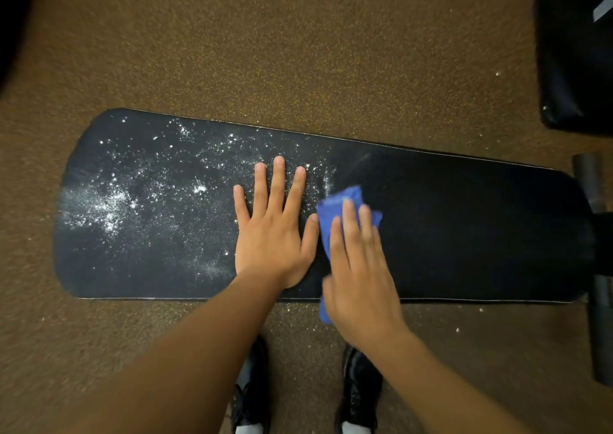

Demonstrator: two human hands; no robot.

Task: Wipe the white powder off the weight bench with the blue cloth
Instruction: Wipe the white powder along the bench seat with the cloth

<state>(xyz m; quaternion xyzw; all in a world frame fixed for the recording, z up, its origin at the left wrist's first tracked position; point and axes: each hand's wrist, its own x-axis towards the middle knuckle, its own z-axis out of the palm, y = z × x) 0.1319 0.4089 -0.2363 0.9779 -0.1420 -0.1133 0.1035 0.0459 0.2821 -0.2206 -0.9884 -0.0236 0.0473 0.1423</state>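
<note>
Left hand [272, 231]: flat, fingers straight, on weight bench [464, 234].
Right hand [360, 268]: presses blue cloth [341, 201].
White powder [109, 204]: toward 9 o'clock.

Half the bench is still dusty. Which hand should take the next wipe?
The right hand: it already presses the blue cloth at the edge of the white powder. The left hand lies flat on the weight bench, holds nothing, and should lift clear.
</note>
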